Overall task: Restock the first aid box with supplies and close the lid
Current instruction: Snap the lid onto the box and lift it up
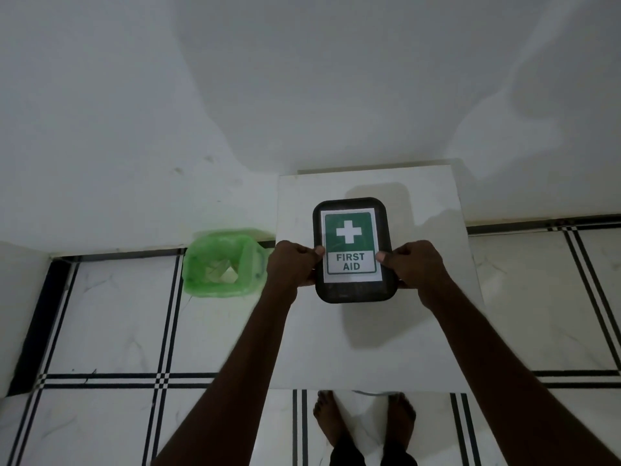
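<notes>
A black first aid box lies on a white table, its lid down and flat. The lid carries a white and green label with a cross and the words FIRST AID. My left hand grips the box's left edge, thumb on the lid. Opposite it, my right hand holds the right edge the same way. No loose supplies show anywhere.
On the tiled floor left of the table stands a green bin lined with a green bag. A white wall rises behind the table. My bare feet show below the table's near edge.
</notes>
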The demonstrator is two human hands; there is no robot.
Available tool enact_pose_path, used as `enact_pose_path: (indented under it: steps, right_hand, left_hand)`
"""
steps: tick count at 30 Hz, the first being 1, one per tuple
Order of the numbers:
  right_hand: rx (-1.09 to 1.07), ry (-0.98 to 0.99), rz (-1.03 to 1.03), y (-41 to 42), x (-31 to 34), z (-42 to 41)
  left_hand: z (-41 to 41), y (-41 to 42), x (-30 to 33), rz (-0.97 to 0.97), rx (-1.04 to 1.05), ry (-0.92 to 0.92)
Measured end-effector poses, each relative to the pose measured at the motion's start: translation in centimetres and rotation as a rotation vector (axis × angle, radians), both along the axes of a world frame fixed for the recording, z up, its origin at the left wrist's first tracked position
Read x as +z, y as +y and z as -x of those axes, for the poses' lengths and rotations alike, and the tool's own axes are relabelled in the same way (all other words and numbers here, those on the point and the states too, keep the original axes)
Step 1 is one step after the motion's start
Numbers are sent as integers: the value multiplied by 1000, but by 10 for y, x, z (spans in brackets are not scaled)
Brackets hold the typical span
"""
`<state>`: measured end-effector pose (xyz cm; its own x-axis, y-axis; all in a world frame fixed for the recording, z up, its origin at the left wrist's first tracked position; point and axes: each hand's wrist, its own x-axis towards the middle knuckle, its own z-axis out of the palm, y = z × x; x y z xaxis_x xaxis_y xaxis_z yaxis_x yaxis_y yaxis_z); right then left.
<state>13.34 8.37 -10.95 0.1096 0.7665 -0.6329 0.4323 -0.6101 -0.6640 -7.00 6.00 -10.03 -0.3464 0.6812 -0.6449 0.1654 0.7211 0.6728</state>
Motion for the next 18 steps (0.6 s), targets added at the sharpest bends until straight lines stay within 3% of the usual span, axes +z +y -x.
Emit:
enact_pose_path:
  steps: [5, 9, 13, 18]
  right_hand:
    - [-49, -63, -1, 2, -11, 2]
    - [-89, -77, -41, -3, -8, 4]
    - [-90, -86, -42, -4, -8, 6]
    - [-58, -61, 20, -25, 10, 0]
  left_hand:
    - [4, -1, -20, -31, -42, 161]
    - [-1, -18, 7, -1, -44, 81]
    - [-5, -40, 9, 125, -26, -112]
    - [-12, -41, 4, 99, 107, -87]
